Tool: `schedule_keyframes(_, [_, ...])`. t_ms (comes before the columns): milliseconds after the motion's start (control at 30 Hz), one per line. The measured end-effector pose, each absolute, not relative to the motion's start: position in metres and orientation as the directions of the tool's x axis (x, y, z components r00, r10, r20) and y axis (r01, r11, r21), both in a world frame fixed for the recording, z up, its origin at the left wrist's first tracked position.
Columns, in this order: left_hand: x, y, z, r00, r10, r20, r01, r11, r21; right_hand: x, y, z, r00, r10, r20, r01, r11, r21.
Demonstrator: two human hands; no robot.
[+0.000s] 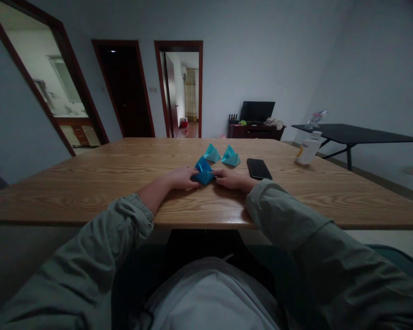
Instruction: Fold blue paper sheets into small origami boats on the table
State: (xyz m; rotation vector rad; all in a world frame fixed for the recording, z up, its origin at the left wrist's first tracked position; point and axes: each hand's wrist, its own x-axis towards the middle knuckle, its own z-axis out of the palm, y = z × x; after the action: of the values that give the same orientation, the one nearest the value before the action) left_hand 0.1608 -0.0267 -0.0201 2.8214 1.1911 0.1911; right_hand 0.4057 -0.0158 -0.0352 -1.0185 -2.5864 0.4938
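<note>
A folded dark blue paper piece [204, 172] with a raised point stands on the wooden table, between my two hands. My left hand [183, 178] grips its left side, the fingers closed at its edge. From the other side, my right hand [231, 178] pinches the right corner of the same piece. Just behind it stand two lighter, turquoise folded paper pieces, one [212, 154] straight back and the other [231, 156] a little to the right. My palms and some fingertips are hidden.
On the wooden table [141, 156], a black phone [259, 169] lies right of my right hand. Farther right stands a white bottle [308, 148]. Beyond the table are a black folding table [361, 133] and a television [257, 111] on a dark cabinet.
</note>
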Motion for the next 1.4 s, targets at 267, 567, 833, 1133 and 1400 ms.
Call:
schedule_keyframes(267, [0.1623, -0.0256, -0.0216, 0.669, 0.738, 0.086, 0.721, -0.673, 0.163, 0.4051, -0.0230, -0.0300, -0.737, 0.656, 0.165, 0.534, 0.714, -0.452])
schedule_keyframes(567, [0.1613, -0.0206, -0.0248, 0.672, 0.733, 0.103, 0.706, -0.676, 0.211, 0.4044, -0.0212, -0.0288, -0.754, 0.627, 0.197, 0.484, 0.732, -0.479])
schedule_keyframes(833, [0.1630, -0.0226, -0.0210, 0.672, 0.734, 0.102, 0.708, -0.676, 0.203, 0.4038, -0.0215, -0.0259, -0.758, 0.630, 0.168, 0.512, 0.734, -0.447])
schedule_keyframes(1133, [0.1614, -0.0210, -0.0224, 0.657, 0.745, 0.120, 0.713, -0.665, 0.223, 0.4039, -0.0216, -0.0261, -0.748, 0.633, 0.202, 0.481, 0.726, -0.492])
schedule_keyframes(1400, [0.1624, -0.0200, -0.0219, 0.630, 0.767, 0.121, 0.721, -0.636, 0.275, 0.4060, -0.0191, -0.0257, -0.741, 0.645, 0.187, 0.528, 0.732, -0.430])
